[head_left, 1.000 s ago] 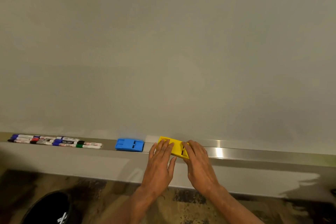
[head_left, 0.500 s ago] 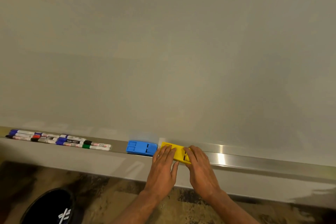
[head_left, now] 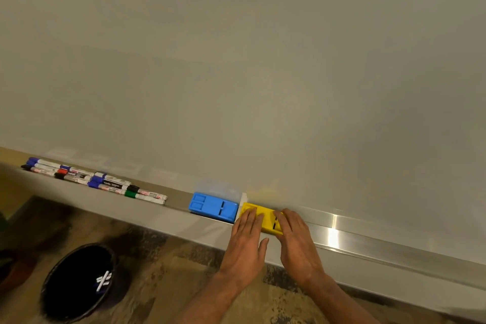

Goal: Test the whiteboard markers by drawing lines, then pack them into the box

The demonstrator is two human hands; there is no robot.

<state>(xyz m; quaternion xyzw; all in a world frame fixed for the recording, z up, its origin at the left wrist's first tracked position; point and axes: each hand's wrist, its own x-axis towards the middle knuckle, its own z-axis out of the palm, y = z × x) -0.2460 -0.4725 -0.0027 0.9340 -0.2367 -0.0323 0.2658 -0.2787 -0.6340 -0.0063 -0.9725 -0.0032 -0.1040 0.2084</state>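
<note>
Head, left hand point(head_left: 246, 242), right hand point(head_left: 297, 242), seemingly pressing block point(head_left: 265, 214)

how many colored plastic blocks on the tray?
2. Blue block lies on the tray; yellow block just right of it, touched by the left hand and right hand.

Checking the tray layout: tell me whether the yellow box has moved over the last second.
Yes. The yellow box slid left along the tray toward the blue box; the gap between them has nearly closed.
</note>
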